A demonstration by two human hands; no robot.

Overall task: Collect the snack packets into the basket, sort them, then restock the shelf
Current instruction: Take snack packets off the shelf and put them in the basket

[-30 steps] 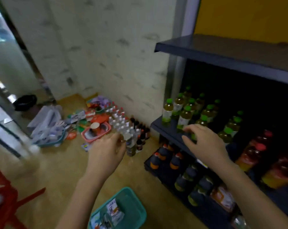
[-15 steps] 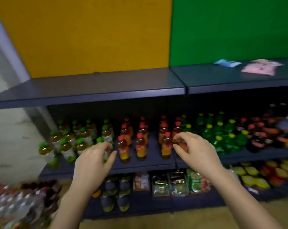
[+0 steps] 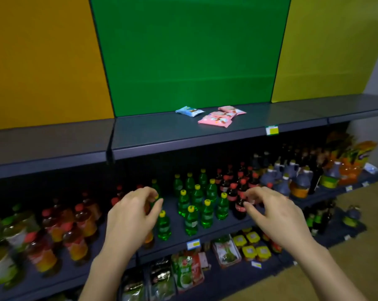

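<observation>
A pale blue snack packet [image 3: 189, 111] lies on the grey top shelf [image 3: 162, 135], in front of the green wall panel. Right of it lie pink snack packets [image 3: 216, 118], one more at the back [image 3: 231, 109]. My left hand [image 3: 133, 216] hovers lower down, in front of the bottle shelf, fingers loosely curled and holding nothing. My right hand [image 3: 270, 211] hovers at the same height to the right, fingers apart and empty. The basket is out of view.
The middle shelf holds green bottles with yellow caps [image 3: 196, 205], red-capped bottles [image 3: 75, 222] on the left and dark cola bottles [image 3: 238, 192]. Dark jugs [image 3: 292, 179] stand further right. Packaged goods [image 3: 183, 272] and yellow-lidded jars [image 3: 253, 244] fill the bottom shelf.
My view has swung right, away from the floor and teal basket, onto the shelving. The snack packets on the top shelf have come toward the centre. Both hands stay raised and empty.
</observation>
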